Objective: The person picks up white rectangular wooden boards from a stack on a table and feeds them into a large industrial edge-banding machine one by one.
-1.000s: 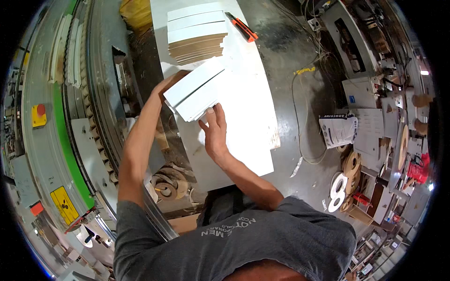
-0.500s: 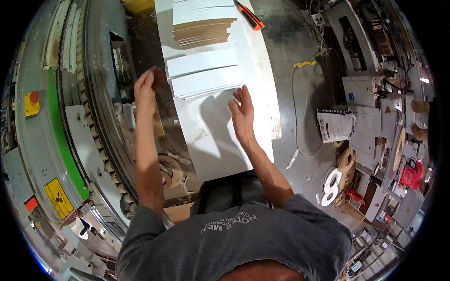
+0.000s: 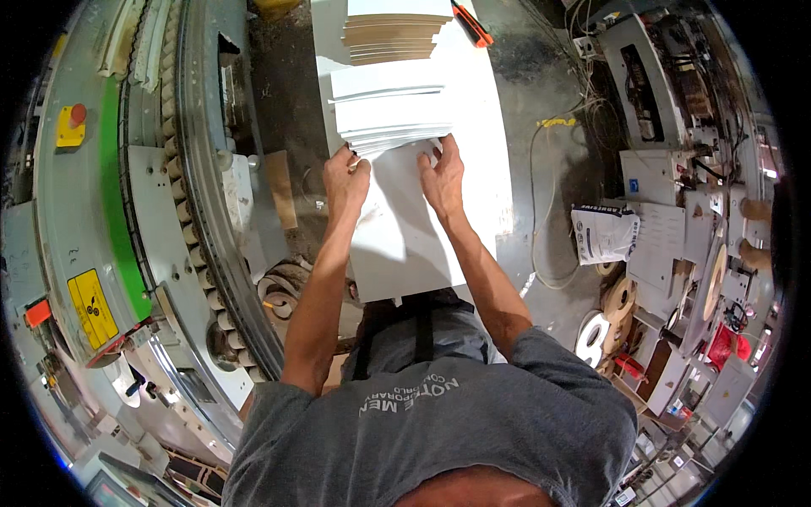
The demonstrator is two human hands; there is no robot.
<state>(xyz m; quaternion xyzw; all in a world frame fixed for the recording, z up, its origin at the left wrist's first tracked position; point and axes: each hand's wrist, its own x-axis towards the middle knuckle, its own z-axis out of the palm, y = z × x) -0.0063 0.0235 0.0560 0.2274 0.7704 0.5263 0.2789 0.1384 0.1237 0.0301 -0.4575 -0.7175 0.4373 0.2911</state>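
Observation:
A stack of narrow white boards (image 3: 390, 118) lies crosswise on the long white panel (image 3: 401, 253) in front of me, its near edges stepped like stairs. At the stack's near left corner, my left hand (image 3: 347, 182) has its fingers curled against the board ends. My right hand (image 3: 443, 177) grips the near right corner, forefinger along the end and thumb on the near side. The fingertips are partly hidden by the boards. Beyond lies another pile of boards (image 3: 391, 42) with brown edges showing. An orange and black utility knife (image 3: 473, 25) rests right of that pile.
A long machine with a roller track (image 3: 182, 186) and a red stop button (image 3: 78, 114) runs along the left. On the right are a white bag (image 3: 605, 234), rolls of edging tape (image 3: 621, 297), a grey cabinet (image 3: 655, 237) and loose cables (image 3: 534, 203) on the floor.
My left hand has come right, from beside the machine to the stack's left corner. My right hand has closed in on the right corner. The near boards now show more stepped edges.

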